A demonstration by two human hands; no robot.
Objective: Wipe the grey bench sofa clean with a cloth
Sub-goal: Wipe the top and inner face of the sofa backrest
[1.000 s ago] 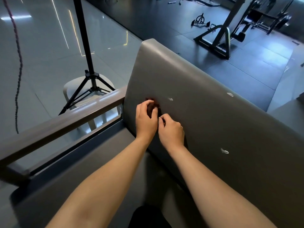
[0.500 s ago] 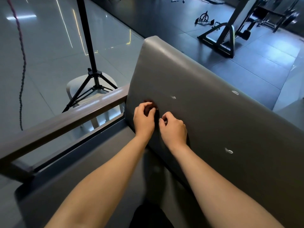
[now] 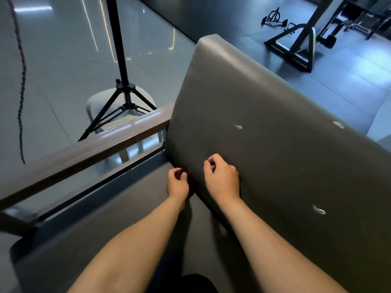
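- the grey bench sofa (image 3: 285, 157) fills most of the view; its padded backrest runs from 12 o'clock down to 4 o'clock, and its seat (image 3: 110, 227) lies at 7 to 8 o'clock.
- a glossy tiled floor (image 3: 59, 66) spreads from 9 to 12 o'clock, with light streaks reflected on it.
- a wooden armrest (image 3: 84, 153) crosses at 9 o'clock and meets the backrest's left edge.
- a black tripod stand (image 3: 124, 89) rises at 11 o'clock beyond the armrest, its legs spread over a pale chair (image 3: 93, 102).
- a black gym frame (image 3: 296, 51) stands on the dark floor at 1 o'clock, well apart from the sofa.
- a dark twisted cord (image 3: 21, 81) hangs at the far 10 o'clock edge.
- the right hand (image 3: 223, 179) rests against the lower backrest just past centre at 5 o'clock; its fingers are curled with the thumb near the forefinger, and i cannot tell whether they pinch anything.
- the left hand (image 3: 177, 183) sits at 6 o'clock in the crease where seat meets backrest, just beside the right hand, its fingers curled round the cloth.
- the cloth (image 3: 185, 170) shows only as a dark reddish sliver at 1 o'clock of the left hand's fingertips, touching the backrest's bottom corner.
- three small white marks dot the backrest; the nearest (image 3: 238, 127) is at 1 o'clock from the right hand.
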